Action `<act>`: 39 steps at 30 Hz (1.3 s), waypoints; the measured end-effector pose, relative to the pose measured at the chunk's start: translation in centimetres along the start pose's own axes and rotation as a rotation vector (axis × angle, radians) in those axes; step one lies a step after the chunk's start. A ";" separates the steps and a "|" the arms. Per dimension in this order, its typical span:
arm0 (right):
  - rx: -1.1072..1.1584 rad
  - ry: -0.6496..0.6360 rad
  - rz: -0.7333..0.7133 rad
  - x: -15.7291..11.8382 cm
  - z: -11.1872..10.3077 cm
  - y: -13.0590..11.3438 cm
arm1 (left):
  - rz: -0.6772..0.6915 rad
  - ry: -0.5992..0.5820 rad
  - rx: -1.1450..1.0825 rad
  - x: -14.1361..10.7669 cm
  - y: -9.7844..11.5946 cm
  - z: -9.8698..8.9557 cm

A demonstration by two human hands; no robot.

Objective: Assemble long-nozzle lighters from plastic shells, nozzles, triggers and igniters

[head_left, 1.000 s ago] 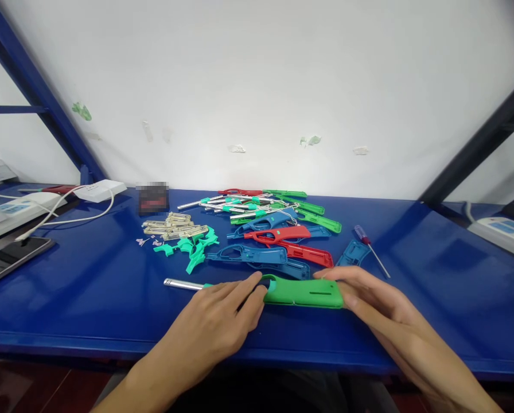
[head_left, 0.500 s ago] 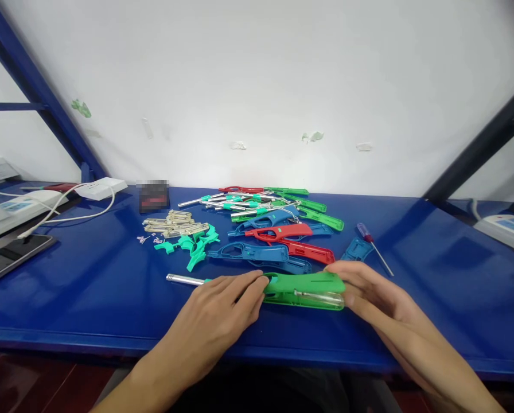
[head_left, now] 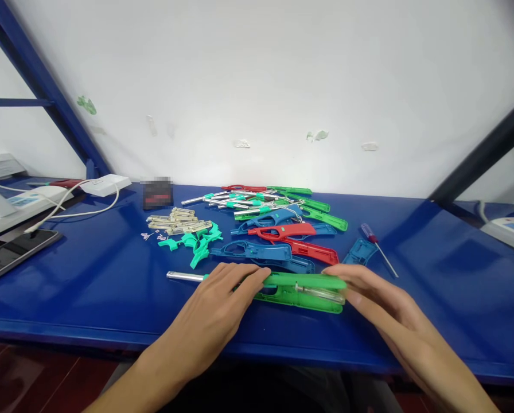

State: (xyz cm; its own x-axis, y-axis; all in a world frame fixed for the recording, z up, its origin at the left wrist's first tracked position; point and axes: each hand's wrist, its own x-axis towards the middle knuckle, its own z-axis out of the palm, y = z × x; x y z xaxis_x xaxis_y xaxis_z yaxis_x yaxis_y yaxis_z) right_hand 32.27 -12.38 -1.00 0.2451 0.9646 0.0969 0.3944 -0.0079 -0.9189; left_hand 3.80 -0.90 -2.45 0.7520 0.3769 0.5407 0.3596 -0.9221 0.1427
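Near the table's front edge lies a green lighter casing (head_left: pixel 311 280), its two halves parted at the right end. A clear tank (head_left: pixel 321 293) shows between the halves. From the left end sticks a silver tube (head_left: pixel 183 276) with a teal collar. My left hand (head_left: pixel 226 301) is closed over the casing's left part, thumb and fingers around it. My right hand (head_left: pixel 380 298) pinches the right end of the upper half, with the thumb by the tank's end.
Behind lie blue casings (head_left: pixel 257 250), red casings (head_left: pixel 287 230), silver tubes (head_left: pixel 240 202), teal triggers (head_left: pixel 199 244) and clear tanks (head_left: pixel 179 221). A screwdriver (head_left: pixel 380 249) rests by a blue piece (head_left: pixel 359 251) at right. A phone (head_left: pixel 18 252) is at left.
The upper green half is tilted more on edge, and the gap to the lower half looks wider. The view has shifted slightly. Both hands keep their hold.
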 end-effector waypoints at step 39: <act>-0.103 0.035 -0.008 -0.1 0.4 0.6 | 0.016 0.058 -0.041 0.9 1.1 -0.4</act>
State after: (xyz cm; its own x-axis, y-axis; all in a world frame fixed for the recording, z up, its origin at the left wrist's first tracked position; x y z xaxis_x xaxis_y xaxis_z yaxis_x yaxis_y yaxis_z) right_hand 32.16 -12.34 -1.65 0.2721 0.9549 0.1188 0.4852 -0.0295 -0.8739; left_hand 4.66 -1.65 -1.52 0.7239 0.3571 0.5903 0.3237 -0.9314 0.1665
